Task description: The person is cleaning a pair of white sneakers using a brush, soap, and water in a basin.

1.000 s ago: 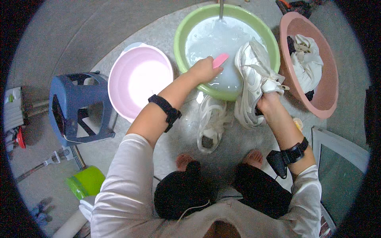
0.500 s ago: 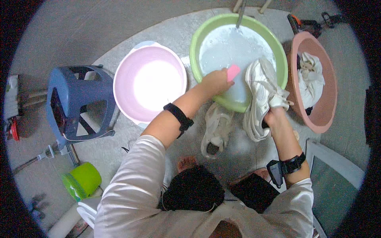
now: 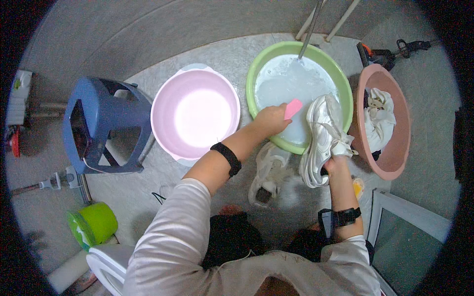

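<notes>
1. The left hand (image 3: 270, 121), gripping the pink brush (image 3: 293, 108), has shifted off the water at the middle of the green basin (image 3: 261, 69) to its near rim.
2. The white sneaker (image 3: 323, 138) in the right hand (image 3: 335, 163) now stands more upright, its toe further over the water.
3. The head camera has tilted up: the basins sit lower in view, and a tap pipe (image 3: 311, 27) and a tool (image 3: 390, 54) beyond the brown basin (image 3: 395, 167) have come into sight.

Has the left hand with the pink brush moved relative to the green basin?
No: the left hand and pink brush remain over the green basin near edge.
</notes>
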Demonstrator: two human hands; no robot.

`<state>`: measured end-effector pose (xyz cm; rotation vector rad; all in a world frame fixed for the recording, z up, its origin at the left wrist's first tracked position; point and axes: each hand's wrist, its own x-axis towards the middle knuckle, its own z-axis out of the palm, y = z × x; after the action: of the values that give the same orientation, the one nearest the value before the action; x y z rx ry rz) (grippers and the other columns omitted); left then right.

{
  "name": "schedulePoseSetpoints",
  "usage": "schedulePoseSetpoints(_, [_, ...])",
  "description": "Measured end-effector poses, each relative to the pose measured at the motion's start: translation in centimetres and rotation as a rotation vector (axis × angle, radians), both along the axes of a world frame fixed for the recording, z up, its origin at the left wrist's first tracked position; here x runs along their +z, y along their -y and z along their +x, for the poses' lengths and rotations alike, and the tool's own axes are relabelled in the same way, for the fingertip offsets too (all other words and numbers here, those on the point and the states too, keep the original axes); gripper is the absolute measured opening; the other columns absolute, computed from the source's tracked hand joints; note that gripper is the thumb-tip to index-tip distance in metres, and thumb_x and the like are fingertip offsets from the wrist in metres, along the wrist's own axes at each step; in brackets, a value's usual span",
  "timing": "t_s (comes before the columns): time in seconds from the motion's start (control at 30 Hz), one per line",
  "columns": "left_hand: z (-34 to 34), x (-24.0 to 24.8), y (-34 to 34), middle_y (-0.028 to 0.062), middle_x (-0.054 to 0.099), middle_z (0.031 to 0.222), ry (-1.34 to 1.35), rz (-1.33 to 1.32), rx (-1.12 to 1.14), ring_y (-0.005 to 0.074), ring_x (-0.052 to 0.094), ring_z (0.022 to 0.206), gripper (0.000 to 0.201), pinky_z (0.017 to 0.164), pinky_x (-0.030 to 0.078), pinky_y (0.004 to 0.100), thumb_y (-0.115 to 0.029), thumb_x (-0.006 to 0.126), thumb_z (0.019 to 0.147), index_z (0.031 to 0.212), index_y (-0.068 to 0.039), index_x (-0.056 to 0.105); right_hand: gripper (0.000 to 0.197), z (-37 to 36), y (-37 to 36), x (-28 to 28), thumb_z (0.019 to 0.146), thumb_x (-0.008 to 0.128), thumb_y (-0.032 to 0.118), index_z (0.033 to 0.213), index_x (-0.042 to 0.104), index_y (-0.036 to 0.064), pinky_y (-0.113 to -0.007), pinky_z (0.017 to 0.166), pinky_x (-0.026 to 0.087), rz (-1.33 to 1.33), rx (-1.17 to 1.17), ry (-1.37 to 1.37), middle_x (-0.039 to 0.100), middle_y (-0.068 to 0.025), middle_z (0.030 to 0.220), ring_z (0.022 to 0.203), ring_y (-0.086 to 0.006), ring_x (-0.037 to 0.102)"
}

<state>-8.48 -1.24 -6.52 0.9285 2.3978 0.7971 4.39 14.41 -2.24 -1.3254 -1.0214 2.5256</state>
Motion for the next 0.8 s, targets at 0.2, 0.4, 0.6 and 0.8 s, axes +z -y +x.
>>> schedulePoseSetpoints(0.2, [0.3,-0.9,-0.2,0.0223,0.059,0.078,-0.063,-0.059,-0.027,0.0375,0.057,0.073,0.042,0.067,0.045,0.0453,-0.027,0.055,0.075,0.103,0.002,0.044,0.026,0.0,-0.3,-0.5,0.084,0.049,0.019,0.107,0.050,0.0062,-0.034,0.073,0.048,-0.012,0.044,0.005,0.057,-0.0083,0.098,0.084,-0.0196,0.056])
schedulePoseSetpoints(0.4, [1.1,-0.9,-0.5,0.0216,0.059,0.079,-0.170,-0.137,-0.018,0.0372,0.057,0.074,0.045,0.068,0.045,0.0454,-0.028,0.053,0.075,0.107,0.002,0.043,0.028,-0.1,-0.8,-1.2,0.084,0.048,0.020,0.108,0.050,0.0058,-0.035,0.077,0.046,-0.003,0.092,-0.074,0.056,-0.0092,0.101,0.087,-0.0208,0.055])
schedulePoseSetpoints(0.6, [0.3,-0.8,-1.5,0.0215,0.059,0.083,-0.125,-0.313,-0.013,0.0357,0.058,0.077,0.045,0.069,0.045,0.0447,-0.031,0.052,0.075,0.105,0.002,0.044,0.029,-1.2,-0.4,-1.7,0.084,0.047,0.021,0.109,0.049,0.0055,-0.036,0.081,0.043,0.032,0.162,-0.160,0.055,-0.0100,0.103,0.090,-0.0220,0.053])
schedulePoseSetpoints(0.8, [0.2,0.1,-3.2,0.0202,0.059,0.090,-0.057,-0.406,-0.092,0.0351,0.057,0.083,0.044,0.072,0.045,0.0431,-0.035,0.052,0.075,0.102,-0.001,0.046,0.031,-1.8,-1.6,-4.3,0.084,0.047,0.022,0.110,0.049,0.0051,-0.037,0.084,0.041,0.507,0.344,-0.265,0.054,-0.0109,0.106,0.094,-0.0232,0.052])
